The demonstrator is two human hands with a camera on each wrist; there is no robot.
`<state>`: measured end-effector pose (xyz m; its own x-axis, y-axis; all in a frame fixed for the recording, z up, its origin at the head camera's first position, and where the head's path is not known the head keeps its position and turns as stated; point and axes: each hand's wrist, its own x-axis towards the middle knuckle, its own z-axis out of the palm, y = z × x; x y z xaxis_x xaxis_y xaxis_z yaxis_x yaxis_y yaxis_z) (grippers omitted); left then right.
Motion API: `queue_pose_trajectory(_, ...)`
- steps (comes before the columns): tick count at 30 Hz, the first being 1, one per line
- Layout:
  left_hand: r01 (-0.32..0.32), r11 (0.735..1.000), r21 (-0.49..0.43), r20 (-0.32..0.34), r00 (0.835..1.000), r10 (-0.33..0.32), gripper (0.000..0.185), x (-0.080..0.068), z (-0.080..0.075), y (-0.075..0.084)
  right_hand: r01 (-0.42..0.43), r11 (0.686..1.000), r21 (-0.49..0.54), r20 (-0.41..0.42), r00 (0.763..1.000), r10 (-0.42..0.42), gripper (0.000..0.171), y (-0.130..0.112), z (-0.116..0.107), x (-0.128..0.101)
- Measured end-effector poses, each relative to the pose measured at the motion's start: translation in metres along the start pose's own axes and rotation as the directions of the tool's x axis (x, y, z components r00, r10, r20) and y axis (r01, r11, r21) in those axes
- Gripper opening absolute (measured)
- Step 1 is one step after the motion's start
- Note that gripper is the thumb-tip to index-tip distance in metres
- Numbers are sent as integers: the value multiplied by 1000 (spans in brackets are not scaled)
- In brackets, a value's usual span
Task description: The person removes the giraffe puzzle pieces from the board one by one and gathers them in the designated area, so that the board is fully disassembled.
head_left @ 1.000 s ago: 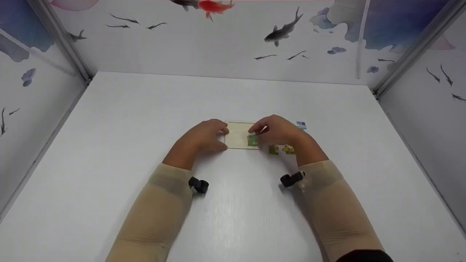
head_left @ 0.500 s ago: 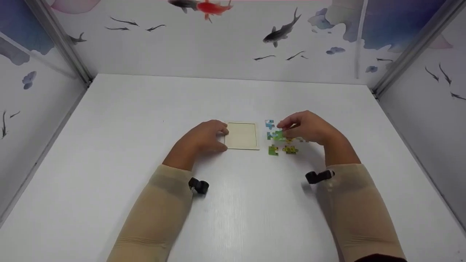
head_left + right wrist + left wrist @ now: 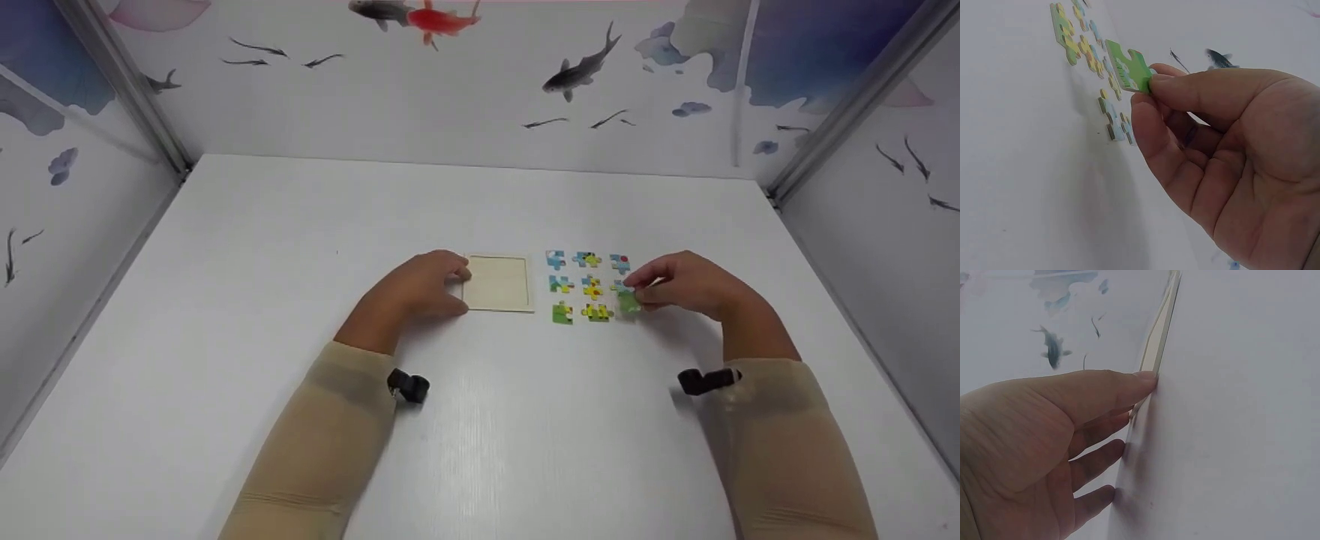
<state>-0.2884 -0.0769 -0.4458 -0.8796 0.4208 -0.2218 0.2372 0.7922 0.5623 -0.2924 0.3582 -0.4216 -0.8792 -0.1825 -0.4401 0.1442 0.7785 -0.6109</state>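
Observation:
A square, light wooden puzzle tray [image 3: 498, 283] with a raised rim lies flat on the table, nothing inside it. At its left edge my left hand [image 3: 421, 288] holds it, thumb near the front corner and fingers further back. In the left wrist view, the thumb of the left hand [image 3: 1033, 422] touches the tray's edge [image 3: 1163, 332]. Between thumb and forefinger my right hand [image 3: 690, 286] pinches a green jigsaw piece [image 3: 1129, 66]. That piece is raised above the table at the lower right of the other jigsaw pieces [image 3: 592, 287] and partly covers one of them.
Several blue, yellow and green pieces lie in loose rows right of the tray, such as a green-cornered one [image 3: 562, 313] and a red-dotted one [image 3: 620, 262]. The white table [image 3: 480, 435] is bounded by fish-patterned panels [image 3: 420, 105] at the back and sides.
My right hand has moved right with the green piece, from over the tray, across the loose pieces, to their lower right. The left hand has stayed at the tray.

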Motion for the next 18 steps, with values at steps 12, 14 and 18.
queue_pose_trajectory(12,13,1000,16,-6,1000,-13,54,-1,1,2,14,1000,-23,25,1000,-13,31,9,6,5)
queue_pose_trajectory(14,11,1000,29,-7,1000,-11,54,0,2,2,9,1000,-20,23,1000,-9,32,9,6,6)
queue_pose_trajectory(18,0,1000,30,-9,1000,0,54,1,2,0,2,1000,-13,16,1000,-2,33,8,6,6)
